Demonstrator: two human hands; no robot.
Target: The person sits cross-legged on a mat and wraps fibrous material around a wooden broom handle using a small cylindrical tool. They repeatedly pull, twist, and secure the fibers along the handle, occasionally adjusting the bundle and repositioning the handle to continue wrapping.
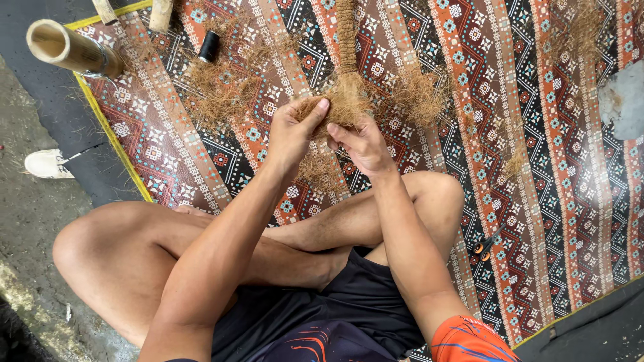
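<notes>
Together, both hands (pixel 329 134) on fibre bundle (pixel 347 100)

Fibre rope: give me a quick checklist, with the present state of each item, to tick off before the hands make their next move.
1. Left hand grips the loose fibre end: ok.
2. Right hand on the fibre: ok, fingers touch its underside.
3. Rope lies straight on the mat: ok.
4. Spare fibre pile within reach: ok, just left of the hands.
5. Scissors clear of the legs: ok, beside the right knee.
6. Far end of the rope anchored: cannot tell, out of frame.
</notes>
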